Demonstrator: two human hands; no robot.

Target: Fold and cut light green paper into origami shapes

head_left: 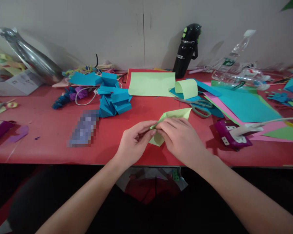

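Observation:
A light green folded paper piece (175, 114) lies on the red table (51, 136) near its front edge. My left hand (134, 143) pinches its left side, fingers closed on the fold. My right hand (180, 138) lies over the paper's middle, fingers curled and pressing it, hiding most of the lower part. The two hands meet at the fold.
Scissors (197, 105) lie just behind my right hand. Blue folded paper shapes (113, 97), a green sheet (151, 84), a curled green piece (186, 88), teal and pink sheets (244, 105), a black bottle (187, 48), clear plastic bottles (234, 70) and a purple packet (230, 135) crowd the table.

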